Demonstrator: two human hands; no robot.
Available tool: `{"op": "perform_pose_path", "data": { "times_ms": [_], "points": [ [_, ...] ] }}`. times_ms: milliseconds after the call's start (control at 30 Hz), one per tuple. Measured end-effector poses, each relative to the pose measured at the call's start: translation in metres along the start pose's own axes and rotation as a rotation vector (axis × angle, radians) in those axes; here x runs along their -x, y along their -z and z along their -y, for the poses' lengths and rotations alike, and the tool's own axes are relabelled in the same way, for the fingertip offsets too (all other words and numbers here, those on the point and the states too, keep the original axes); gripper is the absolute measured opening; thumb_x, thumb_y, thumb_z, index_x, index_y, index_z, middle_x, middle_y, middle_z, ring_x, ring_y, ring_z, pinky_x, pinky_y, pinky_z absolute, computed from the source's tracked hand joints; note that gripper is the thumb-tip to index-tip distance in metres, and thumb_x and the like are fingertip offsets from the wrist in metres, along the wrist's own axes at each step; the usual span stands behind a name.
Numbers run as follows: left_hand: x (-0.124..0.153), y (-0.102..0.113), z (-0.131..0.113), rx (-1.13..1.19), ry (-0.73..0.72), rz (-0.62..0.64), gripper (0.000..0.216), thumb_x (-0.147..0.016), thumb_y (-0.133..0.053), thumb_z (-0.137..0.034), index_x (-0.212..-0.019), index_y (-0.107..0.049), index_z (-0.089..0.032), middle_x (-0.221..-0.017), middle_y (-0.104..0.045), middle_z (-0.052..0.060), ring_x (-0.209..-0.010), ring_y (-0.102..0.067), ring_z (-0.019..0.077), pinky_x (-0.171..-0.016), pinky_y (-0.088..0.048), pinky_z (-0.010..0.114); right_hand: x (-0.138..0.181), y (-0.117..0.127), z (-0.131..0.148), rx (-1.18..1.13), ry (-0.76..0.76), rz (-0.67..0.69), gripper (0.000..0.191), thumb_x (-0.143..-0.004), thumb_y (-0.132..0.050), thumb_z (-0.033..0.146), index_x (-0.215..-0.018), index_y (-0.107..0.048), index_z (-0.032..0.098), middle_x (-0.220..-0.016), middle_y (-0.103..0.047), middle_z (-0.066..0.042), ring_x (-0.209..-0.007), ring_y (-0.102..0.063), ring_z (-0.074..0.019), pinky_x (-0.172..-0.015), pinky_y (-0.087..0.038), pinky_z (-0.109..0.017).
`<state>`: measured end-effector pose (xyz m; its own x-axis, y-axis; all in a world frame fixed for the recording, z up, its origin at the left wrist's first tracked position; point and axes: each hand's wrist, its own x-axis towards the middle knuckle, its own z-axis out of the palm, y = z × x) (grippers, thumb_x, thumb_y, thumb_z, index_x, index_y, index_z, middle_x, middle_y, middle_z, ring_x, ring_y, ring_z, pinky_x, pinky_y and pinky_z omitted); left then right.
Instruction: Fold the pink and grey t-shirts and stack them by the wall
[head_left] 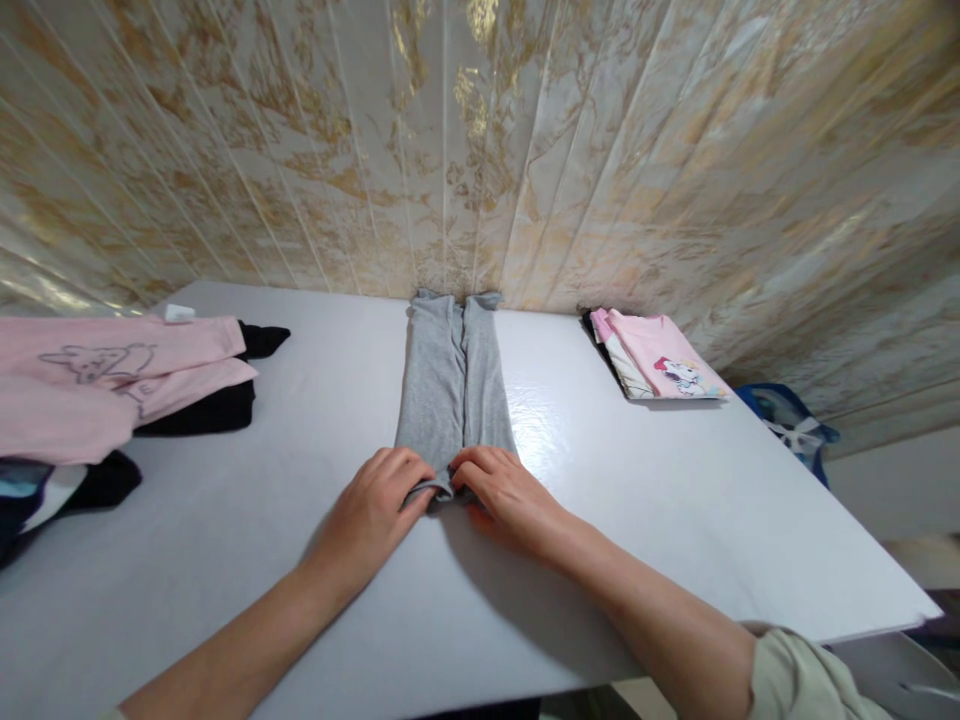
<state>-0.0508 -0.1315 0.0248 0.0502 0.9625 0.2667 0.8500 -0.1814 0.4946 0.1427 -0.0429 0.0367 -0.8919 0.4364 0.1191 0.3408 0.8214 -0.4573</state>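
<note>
A grey knit garment lies lengthwise on the white table, folded into a narrow strip with a seam or gap down its middle. Its far end reaches the table's back edge by the wall. My left hand grips the near end at the left, fingers on top and thumb beneath the cloth's curled edge. Beside it, my right hand holds the near end at the right, fingers bent over the fabric. The cloth between the hands is bunched up a little. Which kind of garment it is, I cannot tell.
Pink clothing with a drawn animal lies loosely over black pieces at the left. A folded stack with a pink top sits at the back right. A blue bag is beyond the white table's right edge. A patterned wall covering rises behind.
</note>
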Motion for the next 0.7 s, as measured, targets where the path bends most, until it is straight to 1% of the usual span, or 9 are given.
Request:
{"op": "perform_pose_path", "data": {
  "times_ms": [100,200,300,467,567,700],
  "points": [
    [-0.002,-0.001,0.000,0.112,0.135,-0.061,0.019,-0.093,-0.048,-0.034,-0.083,-0.059,-0.021,-0.083,-0.061,0.001,-0.083,-0.056,0.0179,-0.076,-0.045,0.031,0.000,0.002,-0.001,-0.060,-0.003,-0.032,0.022,-0.080,-0.057,0.006,-0.098,-0.055,0.020,-0.111,-0.058,-0.006,-0.104,-0.054,-0.0190,-0.092,-0.041,-0.034],
    [-0.002,-0.001,0.000,0.167,0.192,-0.082,0.024,-0.093,-0.048,-0.038,-0.080,-0.059,-0.021,-0.078,-0.060,0.000,-0.077,-0.057,0.0168,-0.072,-0.044,0.030,0.002,0.007,0.001,-0.078,0.009,-0.024,0.026,-0.078,-0.062,0.010,-0.100,-0.054,0.020,-0.114,-0.057,-0.006,-0.106,-0.053,-0.0198,-0.092,-0.042,-0.034],
    [-0.002,-0.002,-0.001,0.192,0.201,-0.079,0.026,-0.093,-0.048,-0.040,-0.079,-0.059,-0.021,-0.076,-0.059,-0.001,-0.074,-0.057,0.0164,-0.071,-0.043,0.029,0.004,0.011,0.005,-0.028,0.016,-0.004,0.027,-0.075,-0.062,0.008,-0.098,-0.054,0.020,-0.118,-0.056,-0.007,-0.108,-0.052,-0.0209,-0.093,-0.040,-0.036],
    [-0.001,-0.002,-0.001,0.225,0.212,-0.098,0.021,-0.092,-0.047,-0.036,-0.088,-0.061,-0.021,-0.081,-0.062,0.000,-0.076,-0.059,0.0159,-0.072,-0.045,0.028,0.003,0.013,0.011,0.009,0.037,0.002,0.019,-0.077,-0.059,0.007,-0.089,-0.057,0.021,-0.121,-0.055,-0.005,-0.109,-0.052,-0.0205,-0.094,-0.038,-0.035],
    [0.000,-0.002,-0.002,0.209,0.176,-0.080,0.019,-0.093,-0.048,-0.035,-0.089,-0.061,-0.022,-0.082,-0.062,0.000,-0.078,-0.059,0.0159,-0.073,-0.046,0.028,0.002,0.012,0.008,0.048,0.026,0.014,0.021,-0.077,-0.062,0.008,-0.093,-0.059,0.021,-0.121,-0.055,-0.007,-0.109,-0.051,-0.0219,-0.094,-0.038,-0.036],
    [0.001,-0.003,-0.003,0.195,0.113,-0.044,0.016,-0.093,-0.048,-0.032,-0.093,-0.061,-0.023,-0.088,-0.063,0.000,-0.085,-0.060,0.0166,-0.079,-0.046,0.029,0.001,0.006,0.003,0.071,0.014,0.022,0.027,-0.075,-0.064,0.008,-0.098,-0.057,0.020,-0.118,-0.057,-0.008,-0.107,-0.052,-0.0225,-0.091,-0.039,-0.036]
  ]
}}
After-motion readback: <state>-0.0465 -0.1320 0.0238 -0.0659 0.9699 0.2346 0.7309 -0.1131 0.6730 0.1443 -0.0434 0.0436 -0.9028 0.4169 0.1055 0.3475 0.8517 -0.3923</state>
